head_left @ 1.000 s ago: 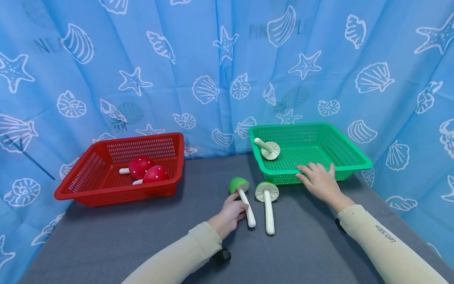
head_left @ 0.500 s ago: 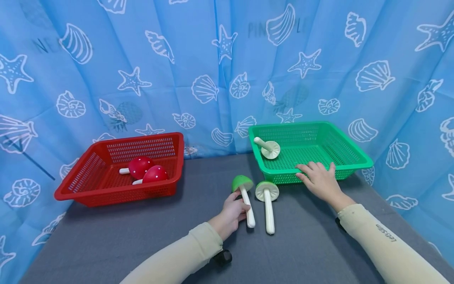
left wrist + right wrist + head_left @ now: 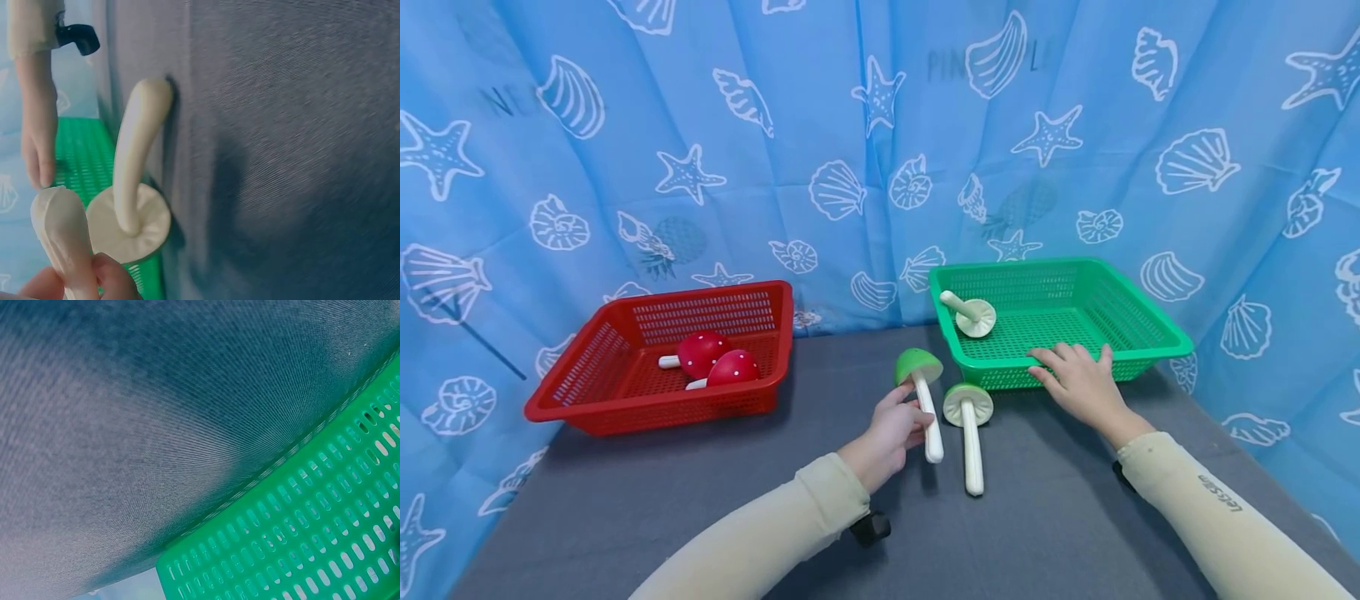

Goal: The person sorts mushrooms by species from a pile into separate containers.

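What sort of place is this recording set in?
Likely an indoor staged tabletop setup: a blue seashell-print curtain hangs behind a gray cloth-covered table bearing a red basket and a green basket.

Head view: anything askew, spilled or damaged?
Nothing spilled or damaged in sight. The red basket and green basket stand upright. Mildly odd: the upturned mushroom in the green one, pleated underside showing and stem slanting toward the left rim. One green-capped mushroom lies on the grey cloth; the left hand holds a second mushroom.
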{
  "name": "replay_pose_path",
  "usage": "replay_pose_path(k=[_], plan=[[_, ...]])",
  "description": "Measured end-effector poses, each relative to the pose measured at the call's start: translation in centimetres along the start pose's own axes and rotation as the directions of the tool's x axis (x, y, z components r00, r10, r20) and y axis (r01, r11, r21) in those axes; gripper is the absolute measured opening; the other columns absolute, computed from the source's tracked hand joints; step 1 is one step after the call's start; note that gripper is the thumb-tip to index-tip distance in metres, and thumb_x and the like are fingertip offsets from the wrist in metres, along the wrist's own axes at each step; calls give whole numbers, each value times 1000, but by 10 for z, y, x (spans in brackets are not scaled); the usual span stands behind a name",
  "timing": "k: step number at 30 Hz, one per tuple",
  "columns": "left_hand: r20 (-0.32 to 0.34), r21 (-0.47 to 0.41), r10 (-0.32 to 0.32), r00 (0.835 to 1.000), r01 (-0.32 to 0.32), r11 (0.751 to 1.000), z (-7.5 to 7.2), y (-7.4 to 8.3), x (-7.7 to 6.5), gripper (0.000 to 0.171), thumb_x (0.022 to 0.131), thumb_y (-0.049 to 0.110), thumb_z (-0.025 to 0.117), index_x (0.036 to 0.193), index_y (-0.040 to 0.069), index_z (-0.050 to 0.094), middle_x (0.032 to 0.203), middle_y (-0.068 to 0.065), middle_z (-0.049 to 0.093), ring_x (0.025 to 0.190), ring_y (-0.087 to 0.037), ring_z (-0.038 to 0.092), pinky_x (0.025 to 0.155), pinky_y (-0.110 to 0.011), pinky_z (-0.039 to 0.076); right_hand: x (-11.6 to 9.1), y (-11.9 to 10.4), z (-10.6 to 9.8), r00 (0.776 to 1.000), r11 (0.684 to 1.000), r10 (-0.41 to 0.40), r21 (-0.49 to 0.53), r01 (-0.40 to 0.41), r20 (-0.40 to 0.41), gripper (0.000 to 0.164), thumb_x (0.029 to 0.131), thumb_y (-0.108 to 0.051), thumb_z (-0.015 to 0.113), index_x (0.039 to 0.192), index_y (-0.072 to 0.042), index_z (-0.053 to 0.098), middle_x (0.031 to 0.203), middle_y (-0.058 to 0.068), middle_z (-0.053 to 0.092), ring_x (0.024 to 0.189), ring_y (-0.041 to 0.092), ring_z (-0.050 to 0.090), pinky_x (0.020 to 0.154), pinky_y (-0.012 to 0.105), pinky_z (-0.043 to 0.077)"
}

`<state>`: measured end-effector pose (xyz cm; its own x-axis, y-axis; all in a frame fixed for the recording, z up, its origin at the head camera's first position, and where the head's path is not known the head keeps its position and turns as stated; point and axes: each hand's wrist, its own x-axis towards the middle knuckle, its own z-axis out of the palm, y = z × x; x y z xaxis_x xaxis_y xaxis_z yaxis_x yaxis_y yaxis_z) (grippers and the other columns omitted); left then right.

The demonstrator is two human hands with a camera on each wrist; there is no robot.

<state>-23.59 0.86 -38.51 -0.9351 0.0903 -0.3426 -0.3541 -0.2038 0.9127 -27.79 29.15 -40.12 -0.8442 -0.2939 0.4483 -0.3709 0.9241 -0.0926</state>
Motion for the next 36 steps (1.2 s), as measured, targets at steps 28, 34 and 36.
replay_pose_path(k=[28,34,36], plan=[[74,-1,-13,997,13,1000,43,50,11,56,89,-8,59,142,8,51,137,-14,54,78,-14,58,69,-25,48,-1,2,2,1000,1000,-5,-16,5,-18,35,98,-34,56,123,-10,63,101,17,59,96,42,52,95,80,13],[85,-34,9,996,-6,999,48,55,19,50,90,-6,60,138,6,54,127,-16,60,81,-15,61,69,-25,48,0,0,2,1000,1000,0,-10,0,-12,35,98,-34,56,123,-11,63,102,18,59,98,42,52,95,81,12],[93,-39,15,996,-12,999,50,56,22,48,91,-4,60,138,5,54,125,-17,61,89,-18,64,72,-26,49,0,0,2,1000,1000,0,-11,0,-13,34,98,-34,57,123,-11,63,102,18,59,99,43,52,96,81,12]])
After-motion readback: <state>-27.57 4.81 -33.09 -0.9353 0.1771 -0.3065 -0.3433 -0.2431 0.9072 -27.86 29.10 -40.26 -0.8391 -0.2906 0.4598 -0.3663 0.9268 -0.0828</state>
